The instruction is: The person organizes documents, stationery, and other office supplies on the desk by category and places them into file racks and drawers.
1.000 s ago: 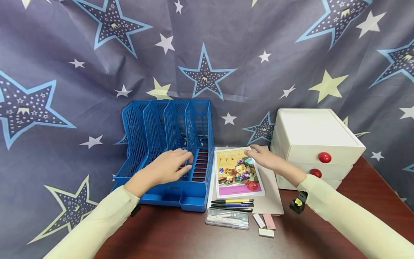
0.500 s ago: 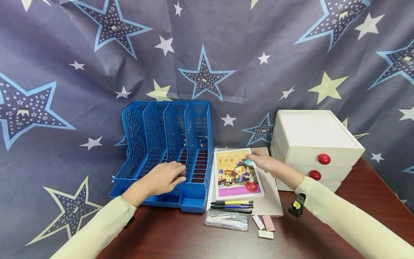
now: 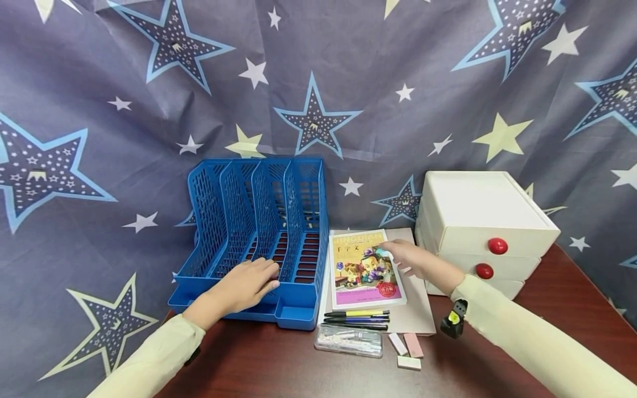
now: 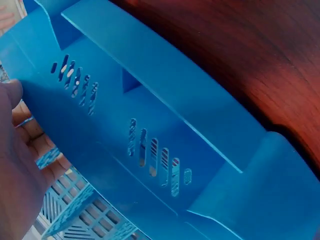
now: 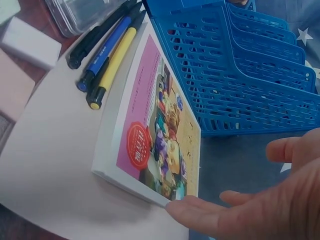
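In the head view my left hand (image 3: pixel 246 284) is over the front rim of a blue desktop file rack (image 3: pixel 308 301). The left wrist view shows the thumb on the near side of the rack's front panel (image 4: pixel 100 135), the fingers curled behind it. My right hand (image 3: pixel 412 260) hovers at the right edge of a picture-covered book (image 3: pixel 365 271). Its fingers look fairly straight in the right wrist view, one fingertip (image 5: pixel 175 207) at the book's corner; whether it touches I cannot tell. The book lies on a larger pale book or folder (image 3: pixel 418 309).
Several pens (image 3: pixel 357 319) lie on the pale sheet's front part. A clear case (image 3: pixel 348 339) and three erasers (image 3: pixel 409 362) sit nearer me on the dark red table (image 3: pixel 249 365). A white drawer box (image 3: pixel 487 199) with red knobs stands right; a starry curtain (image 3: pixel 348 33) hangs behind.
My left hand has come left and down from the rack's slots onto its front rim. My right hand has shifted slightly down along the book's right side, its fingers turned lower.
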A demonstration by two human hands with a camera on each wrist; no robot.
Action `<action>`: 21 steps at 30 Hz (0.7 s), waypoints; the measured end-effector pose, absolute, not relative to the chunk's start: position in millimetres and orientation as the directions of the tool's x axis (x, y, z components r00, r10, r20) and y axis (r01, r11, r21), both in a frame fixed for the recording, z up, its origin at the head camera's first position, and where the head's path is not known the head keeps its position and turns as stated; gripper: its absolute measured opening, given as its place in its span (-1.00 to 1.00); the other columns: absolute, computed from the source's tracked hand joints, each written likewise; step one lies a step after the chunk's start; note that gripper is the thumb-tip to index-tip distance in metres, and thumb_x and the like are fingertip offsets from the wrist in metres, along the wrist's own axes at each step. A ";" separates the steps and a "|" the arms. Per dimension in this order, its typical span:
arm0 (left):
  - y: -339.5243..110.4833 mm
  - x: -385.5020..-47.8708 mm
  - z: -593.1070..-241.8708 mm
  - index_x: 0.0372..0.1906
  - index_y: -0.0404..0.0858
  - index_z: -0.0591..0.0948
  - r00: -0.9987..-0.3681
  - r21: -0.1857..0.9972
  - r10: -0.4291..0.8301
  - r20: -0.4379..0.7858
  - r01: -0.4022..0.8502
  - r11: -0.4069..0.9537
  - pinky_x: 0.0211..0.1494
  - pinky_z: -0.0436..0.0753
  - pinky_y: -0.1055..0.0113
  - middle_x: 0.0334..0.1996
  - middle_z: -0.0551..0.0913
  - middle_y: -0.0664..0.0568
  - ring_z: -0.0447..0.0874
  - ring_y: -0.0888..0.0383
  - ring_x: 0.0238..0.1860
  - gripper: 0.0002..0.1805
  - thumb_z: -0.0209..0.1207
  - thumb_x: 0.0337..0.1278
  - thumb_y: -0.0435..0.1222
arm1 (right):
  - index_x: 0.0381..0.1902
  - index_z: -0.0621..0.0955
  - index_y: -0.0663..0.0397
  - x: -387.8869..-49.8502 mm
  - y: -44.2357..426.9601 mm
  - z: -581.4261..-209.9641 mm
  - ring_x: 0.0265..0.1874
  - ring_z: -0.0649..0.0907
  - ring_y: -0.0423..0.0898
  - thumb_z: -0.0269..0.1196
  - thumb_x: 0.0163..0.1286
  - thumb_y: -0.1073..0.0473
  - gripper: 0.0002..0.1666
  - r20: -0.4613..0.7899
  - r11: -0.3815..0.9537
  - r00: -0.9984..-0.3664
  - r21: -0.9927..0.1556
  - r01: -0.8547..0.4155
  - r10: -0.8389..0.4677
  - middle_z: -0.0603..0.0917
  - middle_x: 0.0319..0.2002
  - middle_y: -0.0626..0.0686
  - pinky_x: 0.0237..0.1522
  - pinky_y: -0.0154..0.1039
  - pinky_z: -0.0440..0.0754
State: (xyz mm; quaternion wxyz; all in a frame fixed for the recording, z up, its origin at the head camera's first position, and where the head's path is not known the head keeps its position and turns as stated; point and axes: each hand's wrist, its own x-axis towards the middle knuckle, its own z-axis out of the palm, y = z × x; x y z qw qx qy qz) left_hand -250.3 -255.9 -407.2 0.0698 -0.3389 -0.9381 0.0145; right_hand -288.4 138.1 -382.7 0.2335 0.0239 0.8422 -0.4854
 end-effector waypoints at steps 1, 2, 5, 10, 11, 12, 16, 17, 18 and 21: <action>-256.5 -250.8 -408.0 -0.27 0.03 0.39 -0.756 -0.080 0.643 0.123 0.638 0.766 -0.25 0.33 0.32 -0.42 0.32 0.26 0.29 0.26 -0.32 -0.79 0.01 0.54 -0.02 | 0.55 0.04 0.38 -288.7 137.7 -383.5 0.41 0.26 0.54 -0.12 0.58 -0.11 -0.16 -0.421 0.522 -0.889 -0.808 0.275 -0.183 0.21 0.40 0.60 0.39 0.38 0.28; -256.9 -251.1 -408.6 -0.27 0.03 0.39 -0.750 -0.082 0.649 0.125 0.645 0.760 -0.25 0.32 0.32 -0.43 0.32 0.26 0.29 0.26 -0.33 -0.80 0.01 0.54 -0.02 | 0.55 0.03 0.39 -289.0 137.1 -384.3 0.41 0.27 0.54 -0.12 0.58 -0.11 -0.15 -0.427 0.516 -0.886 -0.808 0.284 -0.180 0.22 0.39 0.61 0.39 0.38 0.28; -257.6 -251.1 -410.1 -0.26 0.02 0.40 -0.738 -0.092 0.664 0.121 0.657 0.748 -0.26 0.32 0.33 -0.42 0.33 0.25 0.28 0.26 -0.33 -0.82 0.02 0.54 -0.05 | 0.54 0.02 0.42 -290.6 135.1 -387.2 0.40 0.29 0.52 -0.11 0.57 -0.10 -0.14 -0.447 0.500 -0.880 -0.806 0.318 -0.162 0.24 0.37 0.60 0.39 0.35 0.31; -257.3 -249.3 -411.6 -0.21 0.01 0.48 -0.739 -0.084 0.664 0.119 0.659 0.748 -0.23 0.40 0.32 -0.38 0.42 0.25 0.34 0.25 -0.28 -0.88 0.08 0.51 -0.09 | 0.53 0.05 0.45 -295.7 133.9 -393.5 0.39 0.32 0.46 -0.09 0.55 -0.13 -0.11 -0.494 0.491 -0.859 -0.787 0.375 -0.136 0.26 0.37 0.59 0.39 0.27 0.37; -257.3 -249.2 -411.8 -0.21 0.01 0.49 -0.738 -0.080 0.664 0.121 0.659 0.748 -0.23 0.42 0.32 -0.38 0.44 0.25 0.35 0.25 -0.28 -0.89 0.09 0.50 -0.10 | 0.53 0.06 0.46 -296.4 133.8 -394.2 0.38 0.32 0.45 -0.09 0.55 -0.14 -0.10 -0.502 0.491 -0.855 -0.783 0.382 -0.134 0.26 0.37 0.59 0.38 0.26 0.38; -257.2 -249.1 -412.0 -0.21 0.01 0.49 -0.738 -0.075 0.664 0.122 0.660 0.747 -0.23 0.43 0.32 -0.37 0.45 0.25 0.36 0.25 -0.28 -0.90 0.10 0.49 -0.11 | 0.53 0.05 0.47 -297.0 133.8 -395.0 0.39 0.32 0.45 -0.09 0.55 -0.15 -0.09 -0.507 0.491 -0.852 -0.780 0.389 -0.131 0.25 0.37 0.59 0.38 0.26 0.39; -257.4 -250.4 -412.7 -0.20 0.00 0.50 -0.733 -0.069 0.668 0.127 0.665 0.744 -0.26 0.42 0.36 -0.37 0.46 0.26 0.36 0.27 -0.29 -0.91 0.11 0.49 -0.12 | 0.51 0.10 0.48 -297.3 133.8 -395.9 0.38 0.34 0.42 -0.07 0.53 -0.17 -0.09 -0.519 0.480 -0.850 -0.771 0.419 -0.091 0.27 0.38 0.57 0.39 0.24 0.39; -257.4 -250.9 -412.7 -0.20 0.00 0.50 -0.731 -0.068 0.670 0.129 0.667 0.742 -0.26 0.42 0.37 -0.37 0.46 0.26 0.36 0.27 -0.30 -0.91 0.11 0.49 -0.13 | 0.50 0.11 0.48 -297.6 134.1 -396.5 0.39 0.35 0.41 -0.07 0.53 -0.16 -0.09 -0.520 0.474 -0.851 -0.770 0.427 -0.079 0.27 0.38 0.56 0.39 0.24 0.39; -257.5 -251.4 -412.8 -0.20 0.00 0.51 -0.729 -0.069 0.672 0.131 0.669 0.740 -0.27 0.42 0.37 -0.37 0.47 0.25 0.36 0.27 -0.30 -0.91 0.11 0.49 -0.13 | 0.50 0.13 0.47 -297.8 134.5 -397.1 0.39 0.35 0.41 -0.06 0.53 -0.16 -0.10 -0.524 0.464 -0.849 -0.769 0.439 -0.066 0.29 0.38 0.55 0.39 0.24 0.38; -257.4 -253.1 -412.9 -0.18 -0.01 0.53 -0.721 -0.078 0.678 0.144 0.675 0.734 -0.27 0.45 0.37 -0.36 0.49 0.25 0.37 0.27 -0.30 -0.92 0.12 0.48 -0.13 | 0.49 0.12 0.48 -299.5 136.6 -399.1 0.40 0.34 0.41 -0.06 0.52 -0.16 -0.09 -0.543 0.432 -0.839 -0.768 0.473 -0.046 0.29 0.39 0.55 0.40 0.26 0.36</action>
